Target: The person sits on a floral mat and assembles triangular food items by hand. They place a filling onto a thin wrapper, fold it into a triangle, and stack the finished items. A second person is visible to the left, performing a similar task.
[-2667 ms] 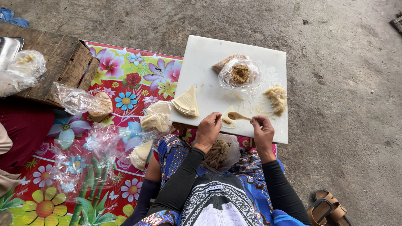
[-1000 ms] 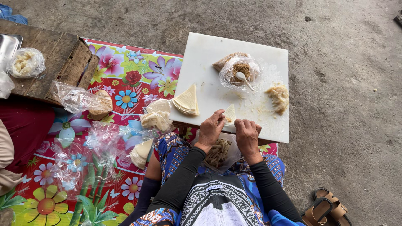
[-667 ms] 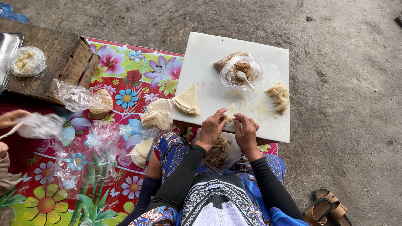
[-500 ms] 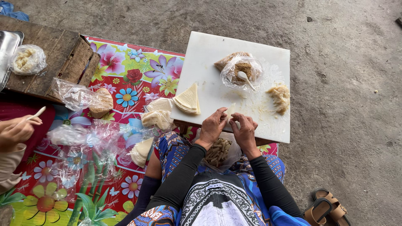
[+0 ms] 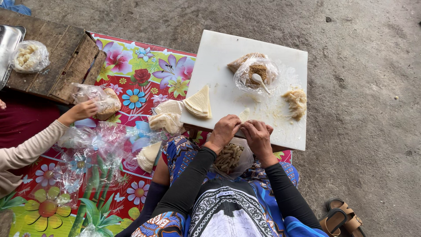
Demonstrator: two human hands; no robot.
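a: status?

b: both hands at the near edge of the white board (image 5: 210, 57). left hand (image 5: 224, 130) and right hand (image 5: 258, 136) meet over a small pale wrapper (image 5: 244, 115); fingers curled together and pinched on it, looks like mid-roll.

a: done vs left?

b: judging by the pile, a bag of finished rolls (image 5: 229, 157) sits on the lap just under the near edge, so many are done. left: a stack of wrappers (image 5: 199, 103) at the board's left edge, more wrappers (image 5: 165, 116) just off that edge on the mat, a filling bag (image 5: 256, 72) with a spoon (image 5: 259, 81) near the far edge, and a lump of pale mix (image 5: 296, 102) by the right edge. i'd say midway, plenty left.

a: surface, room?

b: board is a low table, smeared near the right side. it stands half on a floral mat (image 5: 131, 74), half on bare concrete floor (image 5: 359, 87). wooden bench (image 5: 57, 61) at the mat's far left corner, with a metal tray (image 5: 8, 41) and a bagged lump (image 5: 30, 56). another person's hand (image 5: 81, 110) touches a bag (image 5: 103, 100) on the mat. loose plastic bags (image 5: 94, 140) beside it. sandals (image 5: 342, 217) on the floor, bottom right.
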